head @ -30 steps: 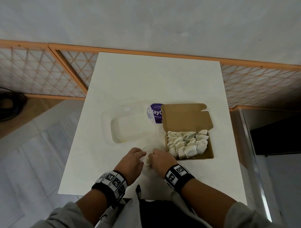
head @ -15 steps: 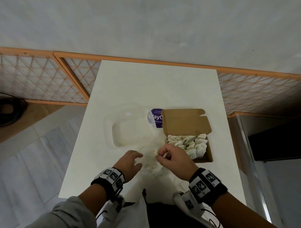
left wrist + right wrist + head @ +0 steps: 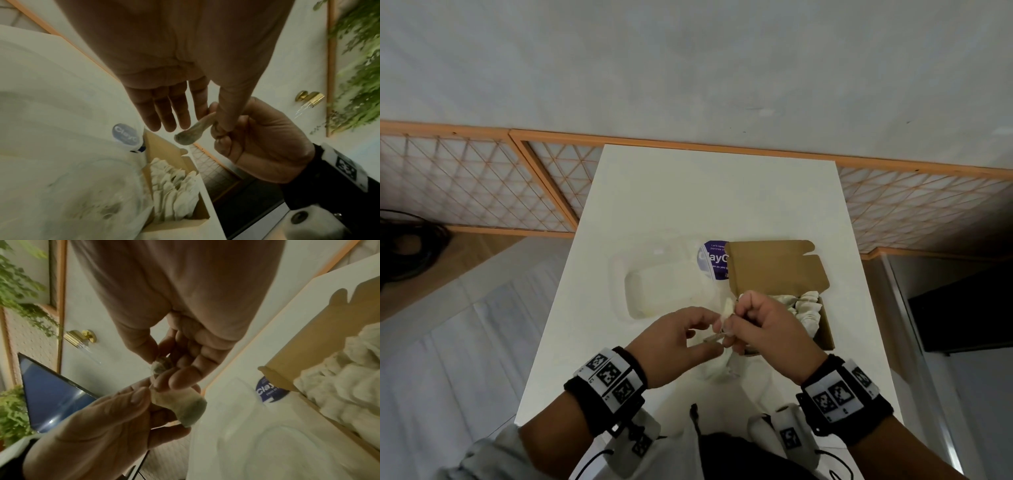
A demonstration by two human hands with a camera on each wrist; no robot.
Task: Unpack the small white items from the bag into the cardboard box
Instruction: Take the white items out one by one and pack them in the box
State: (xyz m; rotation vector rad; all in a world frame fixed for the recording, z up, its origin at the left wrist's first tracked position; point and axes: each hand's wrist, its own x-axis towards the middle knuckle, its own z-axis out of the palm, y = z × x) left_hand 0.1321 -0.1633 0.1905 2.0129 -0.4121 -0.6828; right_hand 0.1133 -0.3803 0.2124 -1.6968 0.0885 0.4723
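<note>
Fingers of both hands meet just below the middle of the head view, raised above the white table (image 3: 722,192). On the right hand (image 3: 767,329) the fingers are curled, and thumb and fingertips pinch one small white item (image 3: 726,307), a soft cream piece that sticks up past the knuckles. In the left wrist view that small white item (image 3: 194,129) hangs out to the lower left of the right hand (image 3: 261,142), narrow where it is pinched and wider at its free end. The left hand (image 3: 681,339) is half curled; in the right wrist view its thumb and fingertips (image 3: 139,395) touch the same item (image 3: 183,404), though how firmly they grip it cannot be told.

Directly under the hands lies the crumpled clear bag (image 3: 719,371), with pale contents showing through it. Right of the hands, partly hidden by the right hand, stands the open cardboard box (image 3: 825,329), filled with more white items (image 3: 810,308) packed in rows. Its lid flap (image 3: 777,267) leans back toward the far edge of the table. Left of the box sits a clear plastic tray (image 3: 661,291), and behind the flap's left corner a round purple label (image 3: 714,260) shows white letters.
</note>
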